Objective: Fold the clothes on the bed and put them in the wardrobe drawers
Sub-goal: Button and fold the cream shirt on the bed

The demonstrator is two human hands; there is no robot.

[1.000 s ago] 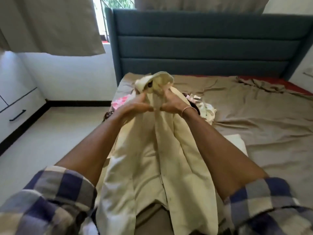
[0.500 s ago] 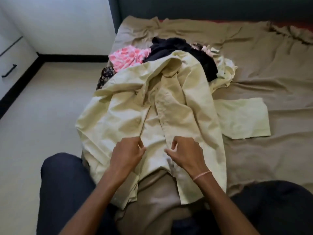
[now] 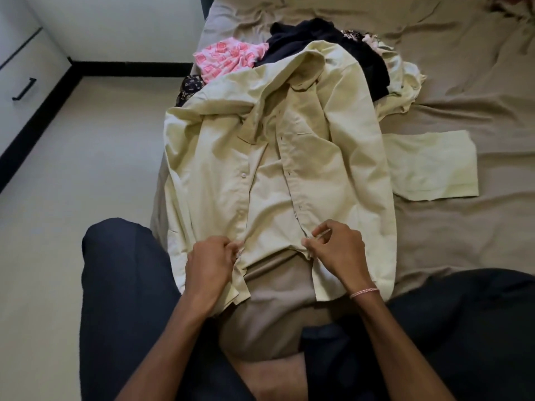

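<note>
A pale yellow button-up shirt (image 3: 304,157) lies front up on the bed, its collar towards the pile of clothes and its hem towards me. My left hand (image 3: 210,263) grips the shirt's left front edge near the hem. My right hand (image 3: 337,250) pinches the right front edge near the hem, at the buttonhole strip. Behind the shirt lie a pink patterned garment (image 3: 228,57), a black garment (image 3: 324,39) and more clothes, partly hidden under the shirt. The shirt's right sleeve (image 3: 431,166) lies flat on the sheet.
The bed has a rumpled brown sheet (image 3: 463,82). White wardrobe drawers with a black handle (image 3: 24,88) stand at the far left across a bare pale floor (image 3: 81,169). My knees in dark trousers (image 3: 124,285) frame the shirt's hem.
A second ago both hands held the shirt up by its collar. It has since been laid on the bed, and both hands have moved down the front edges to the hem.
</note>
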